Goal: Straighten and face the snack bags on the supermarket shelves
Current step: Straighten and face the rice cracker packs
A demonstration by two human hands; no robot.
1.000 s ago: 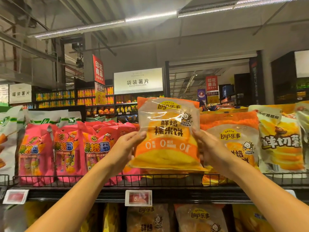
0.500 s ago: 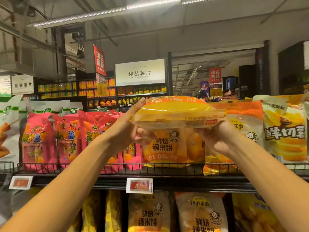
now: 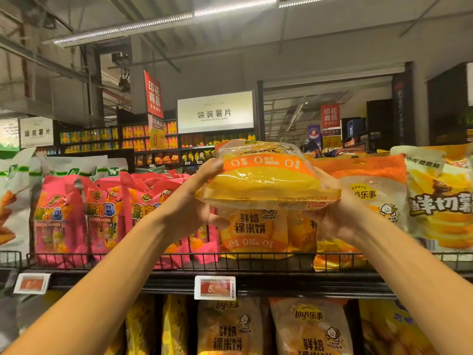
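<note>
I hold an orange-and-yellow Lay's snack bag [image 3: 266,180] tipped back nearly flat above the top shelf, its bottom seam toward me. My left hand [image 3: 194,208] grips its left end, thumb under it. My right hand [image 3: 332,216] grips its right end from below. Behind it, a second bag of the same kind [image 3: 252,231] stands upright on the shelf, facing forward. More orange Lay's bags [image 3: 371,190] stand to the right.
Pink snack bags [image 3: 102,213] fill the shelf's left part. White-and-yellow chip bags [image 3: 440,206] stand at far right. A black wire rail [image 3: 256,260] runs along the shelf front, with a price tag [image 3: 215,288] below. More Lay's bags [image 3: 309,329] fill the lower shelf.
The held bag went from upright and facing me to tipped back nearly flat. Both hands stayed on its ends and shifted slightly upward.
</note>
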